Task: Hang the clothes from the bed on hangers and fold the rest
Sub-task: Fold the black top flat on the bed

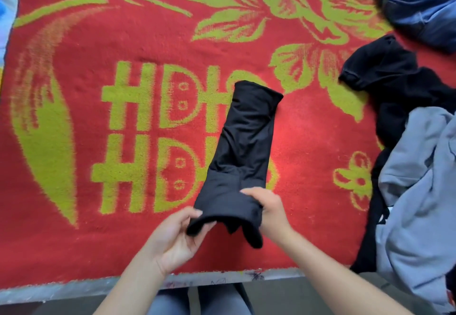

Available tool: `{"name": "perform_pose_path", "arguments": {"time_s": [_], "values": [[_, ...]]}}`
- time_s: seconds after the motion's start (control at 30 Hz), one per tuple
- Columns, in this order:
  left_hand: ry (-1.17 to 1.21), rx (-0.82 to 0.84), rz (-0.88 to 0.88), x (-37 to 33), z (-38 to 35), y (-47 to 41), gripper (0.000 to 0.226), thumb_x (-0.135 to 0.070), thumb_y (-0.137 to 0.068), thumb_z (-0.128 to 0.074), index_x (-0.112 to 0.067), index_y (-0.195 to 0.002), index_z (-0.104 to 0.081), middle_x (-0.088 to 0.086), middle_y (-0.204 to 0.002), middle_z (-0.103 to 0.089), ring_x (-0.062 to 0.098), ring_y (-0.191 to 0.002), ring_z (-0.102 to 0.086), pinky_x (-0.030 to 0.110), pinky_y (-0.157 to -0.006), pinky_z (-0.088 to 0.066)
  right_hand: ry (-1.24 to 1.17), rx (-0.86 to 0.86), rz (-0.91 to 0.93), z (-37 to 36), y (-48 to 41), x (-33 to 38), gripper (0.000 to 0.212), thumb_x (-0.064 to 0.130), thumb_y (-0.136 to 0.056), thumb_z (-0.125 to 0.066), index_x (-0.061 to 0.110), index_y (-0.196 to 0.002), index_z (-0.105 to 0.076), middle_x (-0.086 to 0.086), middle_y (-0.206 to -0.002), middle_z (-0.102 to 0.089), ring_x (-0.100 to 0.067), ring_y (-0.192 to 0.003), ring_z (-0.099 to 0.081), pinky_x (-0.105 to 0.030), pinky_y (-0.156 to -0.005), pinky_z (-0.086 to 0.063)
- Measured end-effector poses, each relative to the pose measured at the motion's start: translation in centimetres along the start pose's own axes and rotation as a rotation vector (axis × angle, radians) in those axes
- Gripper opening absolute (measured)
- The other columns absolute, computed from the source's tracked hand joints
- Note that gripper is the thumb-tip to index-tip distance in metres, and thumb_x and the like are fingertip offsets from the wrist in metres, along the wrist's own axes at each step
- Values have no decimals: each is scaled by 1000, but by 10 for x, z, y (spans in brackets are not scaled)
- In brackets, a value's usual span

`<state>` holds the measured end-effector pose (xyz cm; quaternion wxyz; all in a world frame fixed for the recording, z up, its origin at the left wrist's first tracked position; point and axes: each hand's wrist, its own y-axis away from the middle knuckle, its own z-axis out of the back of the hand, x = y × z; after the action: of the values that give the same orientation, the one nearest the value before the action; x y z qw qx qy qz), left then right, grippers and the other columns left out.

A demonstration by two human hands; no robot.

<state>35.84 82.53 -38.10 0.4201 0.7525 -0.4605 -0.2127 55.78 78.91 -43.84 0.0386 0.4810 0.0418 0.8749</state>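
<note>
Black garment (244, 146), folded into a long narrow strip, lies on the bed across the middle of a red blanket (123, 30) patterned with green flowers and lettering. From my feed its far end rests flat on the blanket, angled slightly to the right, while the near end is lifted a little toward the camera. My left hand (172, 238) pinches the near left corner, thumb on top of the cloth and the other fingers (197, 240) curled underneath it. My right hand (269, 213) grips the near right edge, its fingers laid over the top of the fabric and wrapped round the fold. The near hem sags between the two hands, and a loose flap hangs below it. To the right, well apart from the strip, a second heap of black clothing (394, 85) lies crumpled, and a grey hooded top (419, 191) lies partly over it near the bed's right side. Blue jeans (419, 6) are bunched in the far right corner. A pale sheet edge (74, 287) shows along the near side of the bed.
</note>
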Motion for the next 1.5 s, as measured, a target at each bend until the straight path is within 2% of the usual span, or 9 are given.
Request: {"name": "perform_pose_path", "arguments": {"time_s": [0.17,0.33,0.53,0.6,0.7,0.87,1.0,1.1,1.5], "values": [[-112,161,-380,-66,-82,-36,63,-32,-87,-52,-14,-142,-27,17,-110,-68,30,-93,-69,35,-68,-58,-225,-11,-248,58,-118,8,14,-7,-76,-67,0,-88,-64,5,-81,-65,17,-62,-50,-5,-60,-40],[-964,-296,-623,-78,-93,-101,73,-38,-94,-50,-26,-151,-6,4,-155,-20,26,-140,-25,35,-107,-26,236,-218,-605,61,-160,-27,72,35,-93,-53,10,-149,-16,-13,-148,-32,-26,-137,-28,-36,-110,-24],[-2337,-555,-627,-33,-26,-156,91,-42,-89,-55,-29,-148,14,10,-156,17,31,-144,5,45,-114,-16,938,70,363,13,-103,-55,54,19,-66,-72,3,-117,-64,-20,-126,-58,-36,-117,-56,-43,-89,-50],[-2478,-547,-637,-31,-13,-166,99,-37,-87,-59,-28,-146,20,11,-155,21,32,-145,7,46,-114,-15,1114,358,292,9,-90,-66,78,43,-64,-77,7,-130,-55,-20,-137,-48,-34,-128,-46,-45,-99,-45],[-2570,-538,-717,-37,-5,-178,100,-32,-86,-60,-29,-146,21,13,-155,23,35,-144,3,47,-113,-16,1190,555,24,8,-84,-86,103,57,-74,-67,12,-150,-13,-23,-155,-9,-38,-143,-9,-50,-112,-20],[-2545,-519,-796,-43,0,-186,98,-33,-86,-62,-30,-148,14,13,-156,15,35,-143,-9,43,-111,-24,1244,410,188,9,-92,-89,87,56,-46,-85,15,-120,-65,-21,-123,-60,-35,-113,-59,-50,-89,-50],[-2385,-406,-1086,-48,-6,-177,77,4,-67,-73,-14,-137,-47,28,-141,-41,41,-106,-58,42,-74,-52,1171,148,389,5,-96,-87,36,2,-64,-72,8,-100,-74,-23,-102,-69,-38,-93,-67,-39,-71,-57],[-2427,-449,-986,-48,-10,-169,68,-11,-82,-65,-18,-144,-37,22,-149,-30,33,-109,-55,39,-79,-47,1069,115,421,12,-97,-75,41,-7,-52,-77,1,-92,-73,-20,-85,-70,-35,-75,-68,-32,-56,-56],[-2126,-779,-1032,14,75,23,64,-25,-27,-92,-15,-88,-75,11,-104,-71,27,-89,-69,41,-72,-55,938,599,847,-23,-41,73,60,9,-36,-88,13,-94,-74,0,-60,-57,-17,-47,-55,-19,-40,-38]]}}
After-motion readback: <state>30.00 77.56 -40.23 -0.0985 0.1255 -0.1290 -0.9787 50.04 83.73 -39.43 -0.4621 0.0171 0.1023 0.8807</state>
